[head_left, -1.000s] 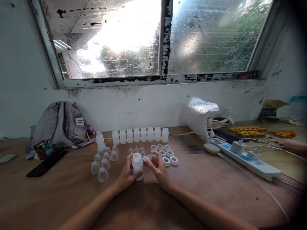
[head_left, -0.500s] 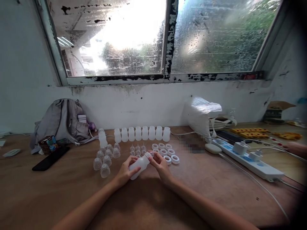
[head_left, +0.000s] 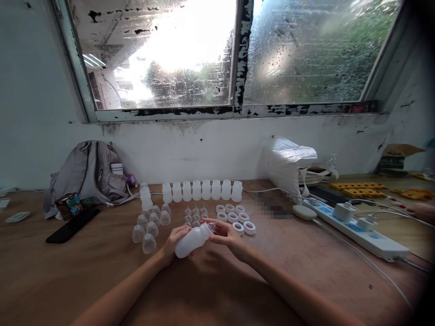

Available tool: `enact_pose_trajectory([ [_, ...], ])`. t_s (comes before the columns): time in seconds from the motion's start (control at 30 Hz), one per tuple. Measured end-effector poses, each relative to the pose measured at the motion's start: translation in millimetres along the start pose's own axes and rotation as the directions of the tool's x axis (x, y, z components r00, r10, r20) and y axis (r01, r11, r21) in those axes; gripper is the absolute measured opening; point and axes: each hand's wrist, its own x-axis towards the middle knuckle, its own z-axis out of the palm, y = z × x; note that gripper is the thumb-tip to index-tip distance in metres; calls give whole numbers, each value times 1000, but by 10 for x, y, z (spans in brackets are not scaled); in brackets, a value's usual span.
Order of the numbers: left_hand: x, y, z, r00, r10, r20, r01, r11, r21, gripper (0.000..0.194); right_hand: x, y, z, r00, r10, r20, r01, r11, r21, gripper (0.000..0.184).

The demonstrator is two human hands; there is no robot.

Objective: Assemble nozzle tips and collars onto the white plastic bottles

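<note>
My left hand (head_left: 171,244) curls round one tilted bottle (head_left: 189,244), mouth toward two o'clock; my right hand (head_left: 231,237) has its fingers bent close about the clear teat (head_left: 212,226) there. At twelve, eight standing bottles (head_left: 206,190); at ten, eight cups (head_left: 148,243); at two, eight visible rings (head_left: 249,227). Brown table (head_left: 306,262), white wall (head_left: 163,151), window (head_left: 190,59) at twelve.

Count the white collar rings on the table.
8 white collar rings show: three in the back row, three in the middle, two in front. The right hand may hide more.
</note>
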Motion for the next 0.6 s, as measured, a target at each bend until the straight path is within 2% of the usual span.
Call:
enact_pose_trajectory([
  [0.1,13,-12,-21,1000,-25,-3,25,999,-29,32,-3,-52,-26,999,19,49,-18,1000,-12,45],
  [0.2,18,-26,-34,993,-114,2,114,989,-96,34,2,-61,-34,995,13,94,-12,1000,-11,45],
  [0.37,35,-10,-73,957,-281,72,288,950,-120,43,-12,-95,-9,988,-2,152,-1,1000,20,44],
  [0.43,51,-14,-101,949,-298,101,307,946,-98,45,-13,-110,-2,987,6,163,-11,999,30,45],
  [0.5,61,-21,-126,963,-250,103,254,967,-27,44,0,-94,-8,989,20,145,-20,1000,3,47],
  [0.6,32,5,-124,999,-12,32,5,976,219,40,42,13,-40,997,72,25,-67,984,-163,35],
])
